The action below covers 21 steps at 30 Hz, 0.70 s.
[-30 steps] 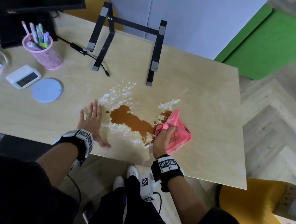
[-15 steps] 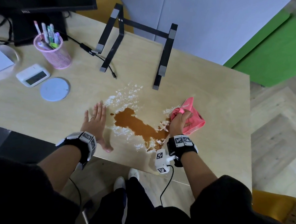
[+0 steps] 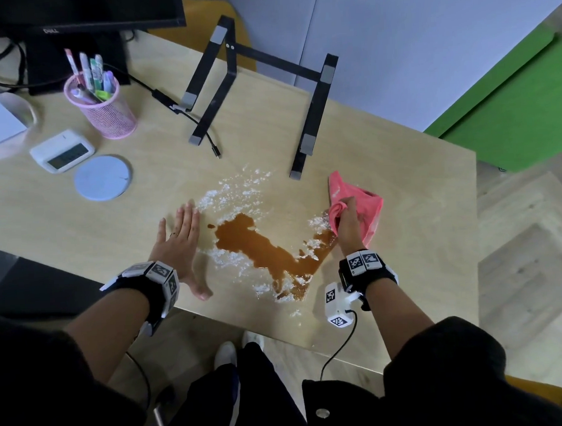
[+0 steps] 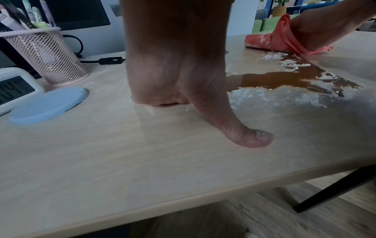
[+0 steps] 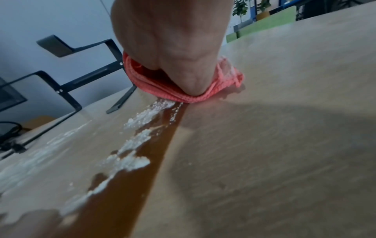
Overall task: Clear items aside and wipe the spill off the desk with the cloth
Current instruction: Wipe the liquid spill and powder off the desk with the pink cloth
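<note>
On the pale wooden desk (image 3: 390,272) a brown spill (image 3: 262,249) spreads across the middle of the near half, ringed with patches of white powder (image 3: 236,189) that thin out toward 12 o'clock. The right hand (image 3: 348,222) sits at the spill's 3 o'clock end with its fingers curled round a bunched pink cloth (image 3: 367,201); the cloth lies on the desk, touching the edge of the brown liquid, and a loose corner of it points toward 12 o'clock. From the right wrist the cloth shows gathered under the heel of the hand, pressed against the wood where the brown streak ends. The left hand (image 3: 180,241) lies flat on the desk at the spill's 9 o'clock side, fingers (image 3: 184,218) straight and held together, holding nothing, thumb spread out toward the near edge; the fingertips are just beside the white powder. From the left wrist the palm and thumb show resting on bare wood, apart from the liquid. At 10 o'clock from the spill a round blue coaster (image 3: 103,177) lies next to a white digital clock (image 3: 62,151), and beyond them stands a pink mesh pen cup (image 3: 105,108) filled with pens. A black laptop stand (image 3: 260,93) stands at 12 o'clock, with a black cable (image 3: 183,112) running past its left foot. A dark monitor (image 3: 77,15) fills the far left corner.
</note>
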### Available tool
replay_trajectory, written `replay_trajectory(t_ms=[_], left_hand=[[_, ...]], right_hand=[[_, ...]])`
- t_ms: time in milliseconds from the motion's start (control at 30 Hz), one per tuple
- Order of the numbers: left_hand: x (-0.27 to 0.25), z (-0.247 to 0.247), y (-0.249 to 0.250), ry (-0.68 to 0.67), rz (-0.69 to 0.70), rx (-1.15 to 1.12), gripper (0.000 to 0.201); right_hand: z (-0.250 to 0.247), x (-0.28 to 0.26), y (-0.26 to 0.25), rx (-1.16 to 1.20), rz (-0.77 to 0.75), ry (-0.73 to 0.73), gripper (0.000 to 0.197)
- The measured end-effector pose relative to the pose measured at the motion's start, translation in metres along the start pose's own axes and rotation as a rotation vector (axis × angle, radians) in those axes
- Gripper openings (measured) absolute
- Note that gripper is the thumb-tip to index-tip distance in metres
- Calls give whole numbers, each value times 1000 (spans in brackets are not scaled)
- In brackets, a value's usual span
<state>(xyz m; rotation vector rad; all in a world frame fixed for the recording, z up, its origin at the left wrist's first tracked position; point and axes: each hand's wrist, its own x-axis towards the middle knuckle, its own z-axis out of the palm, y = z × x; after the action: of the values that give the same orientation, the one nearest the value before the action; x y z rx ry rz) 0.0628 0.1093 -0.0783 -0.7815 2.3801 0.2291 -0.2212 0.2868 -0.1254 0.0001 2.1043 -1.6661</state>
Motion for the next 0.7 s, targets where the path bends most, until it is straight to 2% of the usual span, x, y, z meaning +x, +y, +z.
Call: replay_trajectory(t_ms=[67, 167, 200, 300, 433, 567, 600, 700], left_hand=[[0, 0, 0, -3, -1, 5, 175], [0, 0, 1, -6, -5, 2, 176], [1, 0, 1, -7, -7, 4, 176], [2, 0, 2, -11, -12, 6, 176], [1, 0, 2, -14, -19, 20, 174], [0, -1, 2, -12, -16, 11, 175], [0, -1, 2, -12, -17, 10, 175], [0, -1, 2, -5, -17, 25, 175]], right_hand=[[-4, 2, 3, 27, 57, -69, 56], [-8, -1, 1, 115, 77, -167, 37], [-8, -2, 1, 140, 78, -175, 37], [-5, -5, 5, 117, 41, -129, 48], [-1, -18, 5, 60, -27, -90, 54], [7, -29, 15, -26, -11, -114, 79], [8, -33, 16, -34, -3, -116, 77], [12, -45, 18, -89, -42, -151, 55]])
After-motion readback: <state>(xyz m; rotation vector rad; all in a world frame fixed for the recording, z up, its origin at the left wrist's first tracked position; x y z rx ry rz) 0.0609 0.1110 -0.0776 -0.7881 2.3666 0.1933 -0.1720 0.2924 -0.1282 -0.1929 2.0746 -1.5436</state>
